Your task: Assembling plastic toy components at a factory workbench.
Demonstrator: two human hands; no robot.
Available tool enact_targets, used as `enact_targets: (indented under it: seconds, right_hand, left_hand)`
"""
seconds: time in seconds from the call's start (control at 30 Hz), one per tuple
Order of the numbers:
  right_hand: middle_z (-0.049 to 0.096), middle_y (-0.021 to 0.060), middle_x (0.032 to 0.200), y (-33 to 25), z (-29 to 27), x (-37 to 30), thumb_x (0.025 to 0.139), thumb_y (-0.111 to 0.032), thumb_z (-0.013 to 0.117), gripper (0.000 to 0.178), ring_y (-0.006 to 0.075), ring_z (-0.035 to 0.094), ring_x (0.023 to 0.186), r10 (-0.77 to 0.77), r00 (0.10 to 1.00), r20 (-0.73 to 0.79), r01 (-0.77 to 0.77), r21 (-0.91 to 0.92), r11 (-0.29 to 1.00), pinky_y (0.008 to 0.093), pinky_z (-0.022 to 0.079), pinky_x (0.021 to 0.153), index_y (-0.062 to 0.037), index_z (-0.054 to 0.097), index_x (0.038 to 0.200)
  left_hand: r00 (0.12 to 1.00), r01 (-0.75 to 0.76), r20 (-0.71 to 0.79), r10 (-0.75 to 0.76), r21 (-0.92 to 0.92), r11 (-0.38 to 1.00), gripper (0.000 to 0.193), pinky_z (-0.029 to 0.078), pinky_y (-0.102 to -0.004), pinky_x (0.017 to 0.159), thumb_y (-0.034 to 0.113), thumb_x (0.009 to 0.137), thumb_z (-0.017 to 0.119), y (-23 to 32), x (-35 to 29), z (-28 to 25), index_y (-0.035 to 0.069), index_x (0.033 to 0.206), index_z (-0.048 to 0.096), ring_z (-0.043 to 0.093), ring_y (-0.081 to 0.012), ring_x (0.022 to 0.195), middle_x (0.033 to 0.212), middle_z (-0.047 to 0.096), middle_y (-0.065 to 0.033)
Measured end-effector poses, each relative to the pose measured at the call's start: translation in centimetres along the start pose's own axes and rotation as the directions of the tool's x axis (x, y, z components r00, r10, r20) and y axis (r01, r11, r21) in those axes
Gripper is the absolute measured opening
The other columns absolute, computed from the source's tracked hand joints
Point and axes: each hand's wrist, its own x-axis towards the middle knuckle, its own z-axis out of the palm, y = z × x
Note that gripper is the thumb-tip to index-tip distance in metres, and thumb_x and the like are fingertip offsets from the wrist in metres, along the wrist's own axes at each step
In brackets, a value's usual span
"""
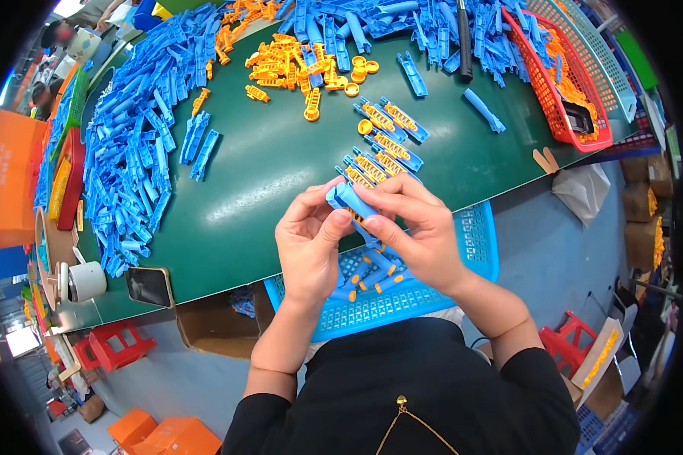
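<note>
Between my two hands, over the table's near edge, is a blue plastic half-shell part (352, 200) with some orange showing inside it. My left hand (309, 235) pinches it from the left with thumb and fingers. From the right, my right hand (416, 224) grips the same part, thumb along its side. Just beyond my fingers lie several blue shells with orange ridged inserts (391, 144), set in slanted rows. Below my hands, a light blue basket (357, 326) holds several blue tubes with orange ends (377, 273).
Blue shells heap along the green table's (258, 167) left and far sides. Orange pieces (288, 64) lie in the middle, near a black-handled hammer-like tool (464, 45). A red basket (577, 83) stands far right; a phone (149, 287) and white cup (88, 280) sit near left.
</note>
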Motion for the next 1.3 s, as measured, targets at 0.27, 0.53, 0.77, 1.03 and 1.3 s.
enact_targets:
  seconds: [0.27, 0.53, 0.77, 1.03, 1.3]
  right_hand:
    - [0.058, 0.0067, 0.087, 0.0, -0.4, 0.6, 0.077, -0.005, 0.068, 0.030, 0.0134, 0.055, 0.077, -0.032, 0.992, 0.125, 0.041, -0.064, 0.997, 0.0239, 0.045, 0.068, 0.0002, 0.065, 0.107]
    - [0.064, 0.0115, 0.085, 0.1, 0.2, 0.1, 0.063, -0.008, 0.081, 0.035, 0.0206, 0.062, 0.073, -0.278, 0.960, 0.022, 0.271, -0.308, 0.912, 0.0279, 0.050, 0.063, 0.0001, 0.064, 0.093]
    - [0.064, 0.0130, 0.087, 0.0, -0.4, 0.4, 0.065, -0.004, 0.078, 0.032, 0.0218, 0.063, 0.076, -0.355, 0.929, 0.106, 0.369, -0.354, 0.860, 0.0285, 0.050, 0.063, 0.0004, 0.062, 0.092]
    - [0.061, 0.0120, 0.101, 0.3, -1.4, 0.4, 0.076, 0.004, 0.067, 0.022, 0.0158, 0.060, 0.094, 0.389, 0.919, 0.069, -0.357, 0.567, 0.742, 0.0297, 0.049, 0.085, 0.0014, 0.057, 0.095]
    - [0.059, 0.0106, 0.101, 0.4, -1.3, 0.2, 0.077, 0.002, 0.068, 0.020, 0.0146, 0.059, 0.089, 0.311, 0.950, 0.033, -0.284, 0.501, 0.817, 0.0261, 0.049, 0.080, 0.0005, 0.057, 0.093]
  left_hand:
    - [0.988, 0.147, 0.046, -0.145, -0.049, 0.988, 0.034, 0.052, -0.0300, 0.079, 0.004, 0.079, 0.068, 0.7, 0.1, -0.5, -0.001, 0.110, 0.056, 0.060, -0.0169, 0.094, 0.103, 0.059, -0.0090]
    - [0.996, -0.030, 0.078, 0.035, -0.068, 0.997, 0.036, 0.045, -0.0372, 0.092, 0.019, 0.078, 0.072, -0.3, 0.2, -1.0, 0.007, 0.102, 0.049, 0.057, -0.0210, 0.096, 0.098, 0.060, -0.0093]
    - [0.992, -0.125, 0.014, 0.127, -0.102, 0.987, 0.034, 0.046, -0.0338, 0.088, 0.009, 0.077, 0.073, -0.5, 0.0, -0.7, 0.005, 0.101, 0.048, 0.059, -0.0195, 0.092, 0.097, 0.061, -0.0123]
    - [0.930, -0.366, 0.090, 0.356, 0.172, 0.914, 0.035, 0.044, -0.0394, 0.094, 0.009, 0.074, 0.075, -0.7, -0.3, -0.9, 0.007, 0.098, 0.049, 0.059, -0.0260, 0.100, 0.101, 0.060, -0.0127]
    - [0.919, -0.392, 0.142, 0.369, 0.198, 0.899, 0.035, 0.052, -0.0347, 0.083, -0.001, 0.073, 0.072, -0.7, 0.4, -1.5, 0.004, 0.098, 0.049, 0.062, -0.0256, 0.095, 0.101, 0.062, -0.0183]
